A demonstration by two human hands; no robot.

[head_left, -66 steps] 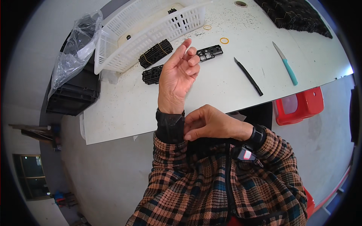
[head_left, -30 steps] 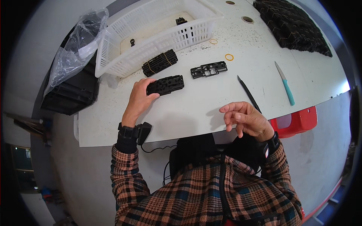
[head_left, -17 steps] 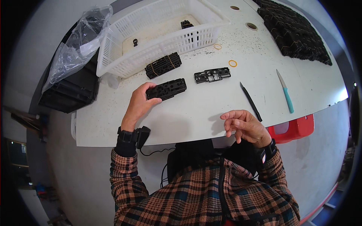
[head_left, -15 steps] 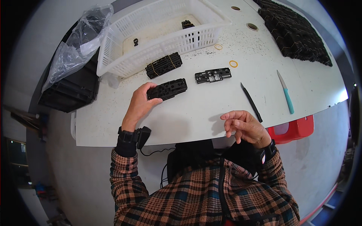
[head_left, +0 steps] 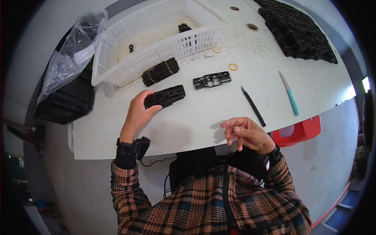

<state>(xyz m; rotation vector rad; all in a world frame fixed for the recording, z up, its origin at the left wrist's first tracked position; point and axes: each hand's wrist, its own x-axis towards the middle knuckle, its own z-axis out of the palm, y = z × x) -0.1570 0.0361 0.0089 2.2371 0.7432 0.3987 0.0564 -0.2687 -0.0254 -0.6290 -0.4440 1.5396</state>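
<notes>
My left hand (head_left: 138, 112) grips the left end of a stack of black plastic frames (head_left: 166, 96), its thumb on the near side and fingers at the far side. Just beyond lies a second black stack (head_left: 160, 71) with yellowish rubber bands round it. One black frame with cut-outs (head_left: 212, 80) lies flat to the right of the held stack. My right hand (head_left: 246, 134) hovers over the table's near edge, fingers apart and loosely bent, holding nothing. A black-handled knife (head_left: 253, 105) lies beyond it, and a knife with a teal handle (head_left: 291, 97) farther right.
A white slotted basket (head_left: 117, 70) with a few black parts inside stands at the back left. Left of it sits a black crate (head_left: 64, 105) under clear plastic. Two rubber bands, one of them orange (head_left: 233, 67), lie mid-table. Many black parts (head_left: 297, 31) are piled far right. A red stool (head_left: 301, 131) stands below the edge.
The whole view has shifted slightly, so everything on the table appears a little farther left. Both hands keep nearly the same pose, the left still on the stack.
</notes>
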